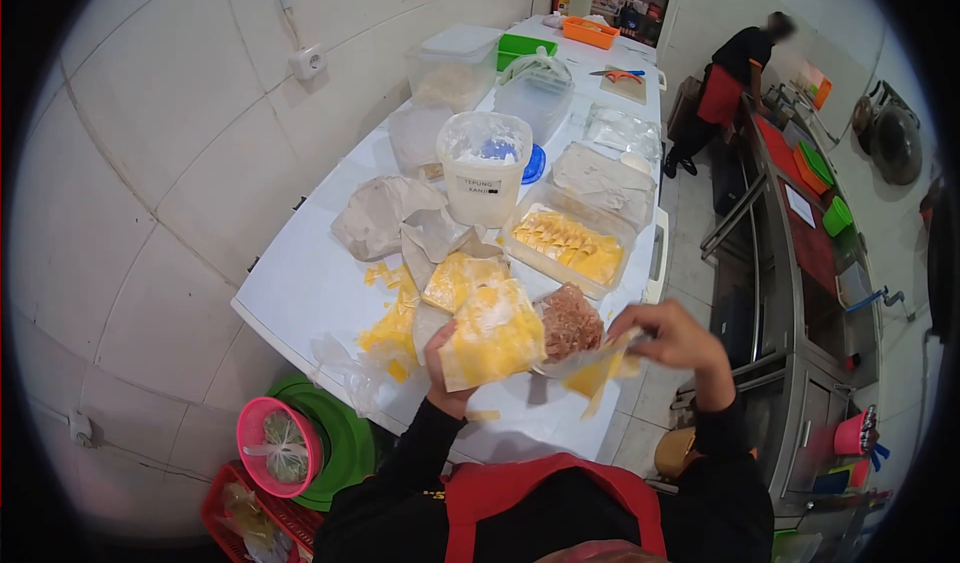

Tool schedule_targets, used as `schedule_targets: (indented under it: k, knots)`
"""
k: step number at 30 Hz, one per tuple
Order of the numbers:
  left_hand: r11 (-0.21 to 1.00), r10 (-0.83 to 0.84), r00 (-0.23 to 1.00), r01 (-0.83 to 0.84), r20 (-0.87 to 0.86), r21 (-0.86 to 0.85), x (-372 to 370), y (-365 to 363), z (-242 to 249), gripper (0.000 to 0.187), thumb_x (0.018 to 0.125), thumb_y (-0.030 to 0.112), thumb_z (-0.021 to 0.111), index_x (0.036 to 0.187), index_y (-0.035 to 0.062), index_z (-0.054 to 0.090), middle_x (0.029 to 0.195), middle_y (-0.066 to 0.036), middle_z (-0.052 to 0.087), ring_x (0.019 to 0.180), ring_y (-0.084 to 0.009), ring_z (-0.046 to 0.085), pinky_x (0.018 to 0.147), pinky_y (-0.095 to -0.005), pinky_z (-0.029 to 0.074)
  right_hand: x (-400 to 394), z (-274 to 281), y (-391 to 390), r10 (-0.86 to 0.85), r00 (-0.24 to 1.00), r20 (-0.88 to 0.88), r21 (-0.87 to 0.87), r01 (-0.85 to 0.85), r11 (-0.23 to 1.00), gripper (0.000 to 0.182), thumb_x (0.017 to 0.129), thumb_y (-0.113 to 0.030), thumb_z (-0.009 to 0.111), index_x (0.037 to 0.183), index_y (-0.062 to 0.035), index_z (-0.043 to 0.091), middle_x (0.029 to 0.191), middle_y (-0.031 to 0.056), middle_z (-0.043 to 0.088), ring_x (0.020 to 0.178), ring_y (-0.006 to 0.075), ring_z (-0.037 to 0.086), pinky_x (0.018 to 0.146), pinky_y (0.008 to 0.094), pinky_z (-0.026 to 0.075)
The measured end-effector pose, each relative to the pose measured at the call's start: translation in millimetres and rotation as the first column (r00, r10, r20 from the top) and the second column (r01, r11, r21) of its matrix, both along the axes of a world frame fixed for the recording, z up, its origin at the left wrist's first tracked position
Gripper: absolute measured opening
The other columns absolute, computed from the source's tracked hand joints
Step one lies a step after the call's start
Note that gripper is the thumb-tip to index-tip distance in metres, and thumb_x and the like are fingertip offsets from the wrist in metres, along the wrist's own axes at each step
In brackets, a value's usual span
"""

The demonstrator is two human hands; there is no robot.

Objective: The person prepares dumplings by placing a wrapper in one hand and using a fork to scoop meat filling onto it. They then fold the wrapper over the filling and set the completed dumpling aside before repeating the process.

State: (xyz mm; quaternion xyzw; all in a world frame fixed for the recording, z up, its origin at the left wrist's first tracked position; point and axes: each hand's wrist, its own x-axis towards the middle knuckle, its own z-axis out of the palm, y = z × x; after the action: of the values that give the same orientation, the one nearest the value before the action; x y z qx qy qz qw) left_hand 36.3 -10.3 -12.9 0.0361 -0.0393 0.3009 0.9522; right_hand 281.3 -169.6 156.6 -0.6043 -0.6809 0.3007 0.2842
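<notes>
My left hand (441, 365) is wrapped around a stack of square yellow dough wrappers (492, 335) dusted with white flour, tilted toward me. Between the fingers of my right hand (672, 336) hangs a thin yellow dough wrapper (603, 371), partly blurred. Pink minced meat (570, 321) lies between my hands, just beyond the wrappers. Behind the held stack, a second pile of floured wrappers (462, 276) rests on brown paper (430, 233). Farther back is a clear plastic container (622, 225) with rows of folded yellow dumplings (568, 243).
A white tub (485, 178) of flour stands mid-table beside a blue lid (534, 165). Yellow dough scraps (393, 325) lie at the left. Orange scissors (622, 76) lie far back. A pink bucket (262, 433) is below the left edge. Another person (735, 78) works at the right counter.
</notes>
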Motion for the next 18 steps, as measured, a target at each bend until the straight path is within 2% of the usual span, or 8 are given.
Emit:
schedule_targets:
  k: [1, 2, 4, 6, 9, 15, 18]
  knots:
    - [0.998, 0.060, 0.993, -0.063, -0.098, -0.020, -9, 2, 2, 0.053, 0.089, 0.025, 0.033, 0.133, -0.0052, 0.036, 0.132, -0.023, 0.044, 0.119, -0.0369, 0.046, 0.103, -0.0482, 0.034, 16, 0, 9, -0.051, 0.999, -0.011, -0.043, 0.051, 0.998, 0.026, 0.069, 0.001, 0.069, 0.094, -0.0071, 0.066, 0.085, 0.0016, 0.067, 0.077, 0.0111, 0.062, 0.070, 0.0238, 0.048]
    - [0.996, 0.093, 0.991, -0.094, -0.095, -0.007, -20, 5, 2, 0.054, 0.089, 0.025, 0.034, 0.134, -0.0044, 0.034, 0.133, -0.023, 0.043, 0.120, -0.0368, 0.045, 0.103, -0.0483, 0.034, 34, -7, 21, -0.102, 0.995, -0.019, -0.087, 0.100, 0.991, 0.024, 0.070, 0.000, 0.070, 0.093, -0.0065, 0.065, 0.081, 0.0001, 0.065, 0.073, 0.0081, 0.059, 0.068, 0.0230, 0.046]
    - [0.986, 0.165, 0.983, -0.164, -0.081, 0.018, -39, 11, 0, 0.056, 0.087, 0.024, 0.035, 0.136, -0.0028, 0.031, 0.135, -0.023, 0.041, 0.121, -0.0366, 0.044, 0.104, -0.0483, 0.033, 71, -26, 53, -0.163, 0.976, -0.146, -0.166, 0.138, 0.976, 0.018, 0.072, -0.003, 0.070, 0.089, -0.0033, 0.063, 0.073, -0.0023, 0.061, 0.069, 0.0023, 0.052, 0.061, 0.0216, 0.041]
    - [0.970, 0.241, 0.968, -0.238, -0.068, 0.043, -51, 11, 11, 0.059, 0.086, 0.023, 0.037, 0.139, -0.0005, 0.027, 0.137, -0.021, 0.039, 0.123, -0.0355, 0.043, 0.104, -0.0474, 0.033, 115, -56, 88, -0.160, 0.986, 0.034, -0.250, 0.164, 0.954, 0.019, 0.073, -0.008, 0.072, 0.089, -0.0027, 0.063, 0.073, -0.0016, 0.061, 0.065, 0.0050, 0.050, 0.060, 0.0228, 0.040]
    - [0.949, 0.316, 0.944, -0.315, -0.089, 0.034, -66, 10, 6, 0.062, 0.085, 0.022, 0.039, 0.142, 0.0017, 0.023, 0.139, -0.019, 0.037, 0.124, -0.0344, 0.041, 0.104, -0.0471, 0.033, 152, -98, 128, -0.126, 0.980, 0.155, -0.286, 0.167, 0.944, 0.024, 0.071, -0.013, 0.075, 0.090, -0.0031, 0.064, 0.073, -0.0010, 0.060, 0.065, 0.0080, 0.050, 0.061, 0.0257, 0.041]
    - [0.932, 0.360, 0.929, -0.362, -0.084, -0.008, -82, 9, -9, 0.062, 0.085, 0.021, 0.038, 0.142, 0.0023, 0.022, 0.140, -0.018, 0.036, 0.125, -0.0344, 0.041, 0.104, -0.0474, 0.033, 179, -148, 170, 0.016, 0.935, 0.354, -0.362, 0.121, 0.924, 0.025, 0.067, -0.013, 0.077, 0.088, -0.0058, 0.065, 0.075, 0.0013, 0.063, 0.072, 0.0113, 0.054, 0.065, 0.0284, 0.043]
    - [0.927, 0.369, 0.924, -0.373, -0.102, -0.032, -83, 9, -9, 0.061, 0.085, 0.020, 0.037, 0.142, 0.0021, 0.022, 0.140, -0.019, 0.035, 0.125, -0.0346, 0.041, 0.104, -0.0475, 0.033, 185, -159, 178, -0.022, 0.935, 0.354, -0.326, 0.145, 0.934, 0.024, 0.065, -0.010, 0.076, 0.086, -0.0058, 0.065, 0.077, 0.0022, 0.064, 0.075, 0.0123, 0.056, 0.069, 0.0278, 0.044]
